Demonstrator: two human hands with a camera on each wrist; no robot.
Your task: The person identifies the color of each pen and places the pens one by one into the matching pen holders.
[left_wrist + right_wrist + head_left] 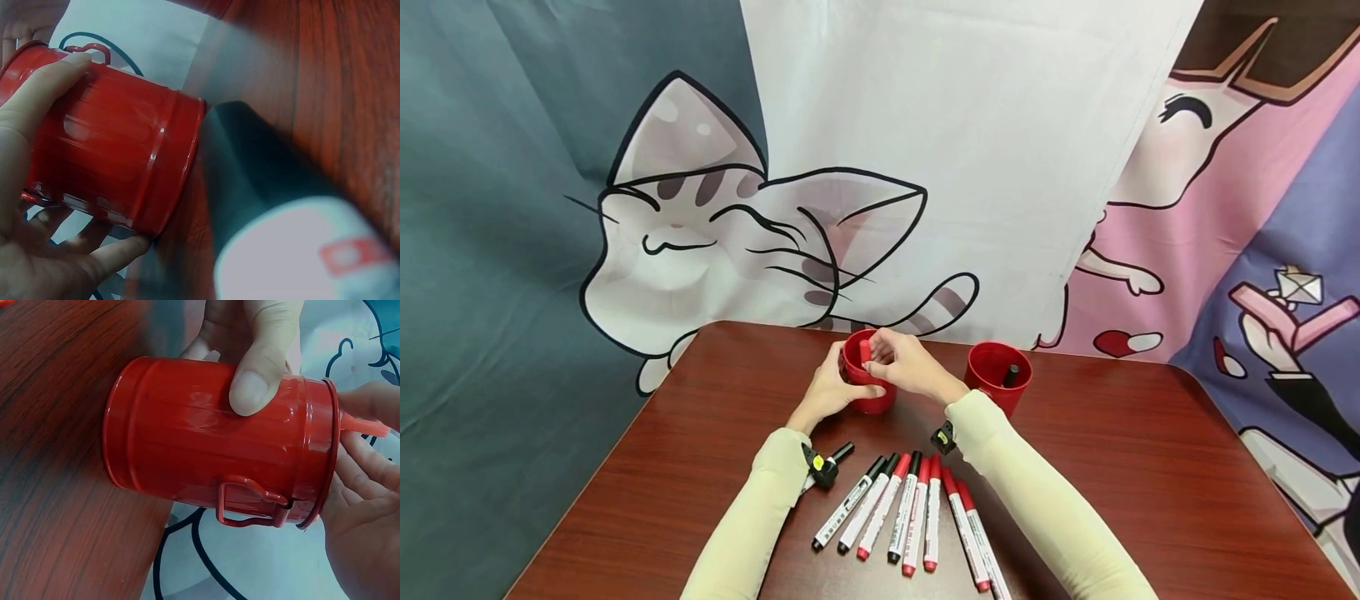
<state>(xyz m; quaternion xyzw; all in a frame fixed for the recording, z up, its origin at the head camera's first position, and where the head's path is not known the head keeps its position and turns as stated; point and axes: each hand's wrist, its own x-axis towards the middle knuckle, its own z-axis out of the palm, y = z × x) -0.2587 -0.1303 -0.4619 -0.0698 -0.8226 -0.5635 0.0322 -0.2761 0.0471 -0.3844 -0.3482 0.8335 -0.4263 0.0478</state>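
Note:
My left hand (835, 389) grips a red metal bucket (877, 403) around its side, thumb on the near face. In the left wrist view the bucket (119, 137) fills the thumb-to-finger gap. A red-capped marker (865, 351) stands up out of the bucket's mouth. At the rim, my right hand (913, 364) pinches this marker; in the right wrist view its red end (367, 427) juts past the rim between the fingers. The marker's lower part is hidden inside the bucket. A second red bucket (979, 375) to the right holds a black-capped marker (1011, 376).
Several white markers with red or black caps lie in a fanned row, including a black one (850, 502) and a red one (966, 532). Another black-capped marker (842, 452) lies by the left wrist. A printed cloth (1000, 167) hangs behind the wooden table (662, 483).

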